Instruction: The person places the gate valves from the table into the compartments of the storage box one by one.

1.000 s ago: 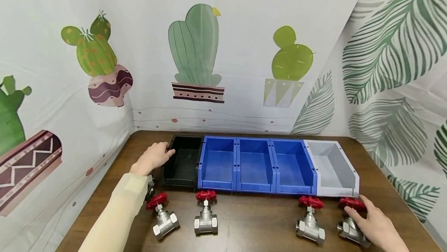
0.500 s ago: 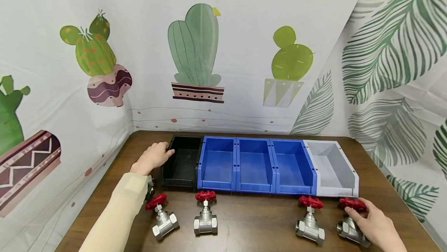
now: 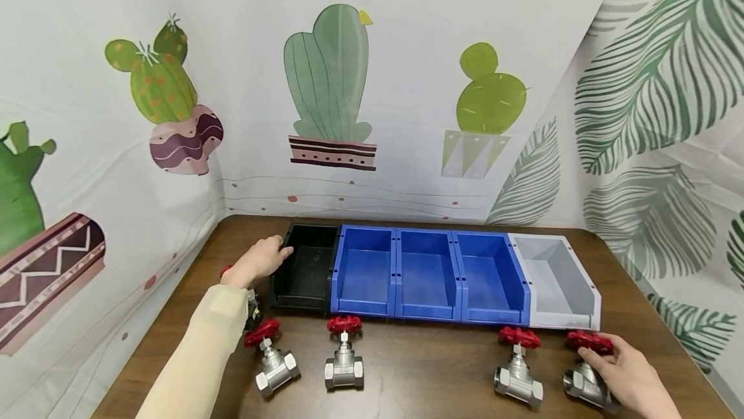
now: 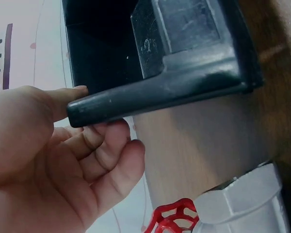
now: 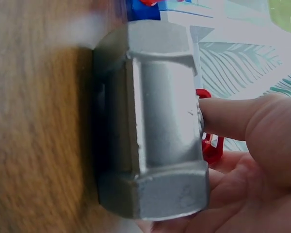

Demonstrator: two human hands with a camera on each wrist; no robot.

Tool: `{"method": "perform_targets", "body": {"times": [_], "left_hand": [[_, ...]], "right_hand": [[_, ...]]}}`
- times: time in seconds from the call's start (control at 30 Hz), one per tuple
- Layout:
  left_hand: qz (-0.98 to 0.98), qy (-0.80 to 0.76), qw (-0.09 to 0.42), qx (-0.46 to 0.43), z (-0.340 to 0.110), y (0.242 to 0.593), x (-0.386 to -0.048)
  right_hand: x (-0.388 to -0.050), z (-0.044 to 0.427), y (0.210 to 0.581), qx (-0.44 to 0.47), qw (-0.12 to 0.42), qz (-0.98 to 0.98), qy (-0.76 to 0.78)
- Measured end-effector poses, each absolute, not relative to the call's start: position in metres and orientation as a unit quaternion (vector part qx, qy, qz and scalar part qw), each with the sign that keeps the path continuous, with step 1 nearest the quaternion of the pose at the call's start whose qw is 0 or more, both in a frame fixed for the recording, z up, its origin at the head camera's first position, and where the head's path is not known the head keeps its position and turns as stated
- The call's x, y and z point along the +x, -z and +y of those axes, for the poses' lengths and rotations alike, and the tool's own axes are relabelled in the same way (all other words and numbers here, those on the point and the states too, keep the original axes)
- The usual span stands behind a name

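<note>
While the side wall of the black bin (image 3: 299, 301) is pinched by the left grip (image 3: 258, 259), with the thumb set inside and the fingers curled against the outside, the rightmost valve (image 3: 586, 385) is held by the right grip (image 3: 632, 370), whose thumb is laid near the neck and whose fingers are bent about the red handwheel (image 3: 584, 341). That valve is laid down on the wooden surface (image 3: 430, 367), just in front of the grey bin (image 3: 564, 321), with its wheel pointed toward the bin. In the right wrist view, part of the fingers is hidden behind the silver metal. Just left of it, a second valve (image 3: 517, 381) is placed; well apart, a straight-set valve (image 3: 344, 372) and a slanted valve (image 3: 276, 372) are laid toward the left. In the left wrist view, another handwheel (image 4: 177, 216) and a silver valve body (image 4: 245, 204) are shown outside the black bin. Between the black and grey bins, a left blue bin (image 3: 363, 308), a middle blue bin (image 3: 427, 311) and a right blue bin (image 3: 493, 316) are ranged in one row. Behind everything, a white cloth (image 3: 407, 83) printed with cacti and leaves is hung.
</note>
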State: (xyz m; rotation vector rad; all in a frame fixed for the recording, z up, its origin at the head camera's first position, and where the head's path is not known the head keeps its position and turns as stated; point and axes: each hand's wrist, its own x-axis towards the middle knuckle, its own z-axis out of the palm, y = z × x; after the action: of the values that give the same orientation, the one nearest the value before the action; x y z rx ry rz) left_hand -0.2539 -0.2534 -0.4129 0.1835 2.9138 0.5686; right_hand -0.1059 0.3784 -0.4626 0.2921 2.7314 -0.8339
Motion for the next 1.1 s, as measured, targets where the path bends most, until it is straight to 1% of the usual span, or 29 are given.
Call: {"method": "perform_targets", "body": {"times": [0.2,0.4,0.83,1.1], "left_hand": [[0.972,-0.195,0.11,0.075,-0.2557,0.4094,-0.2541],[0.969,-0.193,0.138,0.066,-0.2557,0.4098,-0.2542],[0.968,-0.193,0.148,0.066,-0.2561,0.4039,-0.2549],[0.968,-0.192,0.144,0.068,-0.2543,0.404,-0.2528]], "right_hand": [[-0.1074,0.3802,0.4617,0.091,0.133,0.941,0.296],[-0.1091,0.3817,0.4614,0.09,0.138,0.939,0.3],[-0.1053,0.3792,0.4647,0.099,0.136,0.93,0.326],[-0.1052,0.3825,0.461,0.082,0.127,0.937,0.315]]}}
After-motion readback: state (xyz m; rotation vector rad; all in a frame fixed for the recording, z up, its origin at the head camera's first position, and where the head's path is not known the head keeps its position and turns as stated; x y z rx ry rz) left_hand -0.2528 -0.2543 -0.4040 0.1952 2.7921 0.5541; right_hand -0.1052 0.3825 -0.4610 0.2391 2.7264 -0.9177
